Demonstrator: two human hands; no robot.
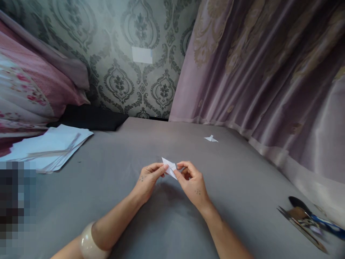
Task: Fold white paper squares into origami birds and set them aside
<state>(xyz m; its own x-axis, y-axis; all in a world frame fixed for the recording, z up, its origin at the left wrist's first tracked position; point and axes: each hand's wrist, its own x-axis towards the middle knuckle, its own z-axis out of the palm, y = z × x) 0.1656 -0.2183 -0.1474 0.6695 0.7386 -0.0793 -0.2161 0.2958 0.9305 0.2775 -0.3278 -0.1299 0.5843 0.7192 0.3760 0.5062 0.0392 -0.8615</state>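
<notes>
Standing here, I see a small folded white paper [169, 168] held up just above the grey counter [129, 223], between a person's two bare hands. The left hand [147, 180] pinches it at its left side, thumb laid on the upper face and fingers tucked beneath, probably so that the creased layers stay flat and don't spring apart. The right hand [194, 183] has its thumb against the lower right edge, with the forefinger curled close by the opposite corner; I can't tell whether it truly pinches or only steadies. Holding so light a piece by its edges seems to leave the folds in the middle open to view.

Farther off, toward the curtain [185, 90], a small winged paper shape [211, 139] rests by itself, perhaps put there to be out of the way of the elbows. To the left, a loose stack of white sheets [58, 145] lies fanned near a dark flat item [94, 118], within an easy reach, I'd judge. At the right edge sits a cluster of tools [309, 225], pointed blades and a blue handle among them, blurred; that spot presumably keeps the sharp tips away from the fingers.
</notes>
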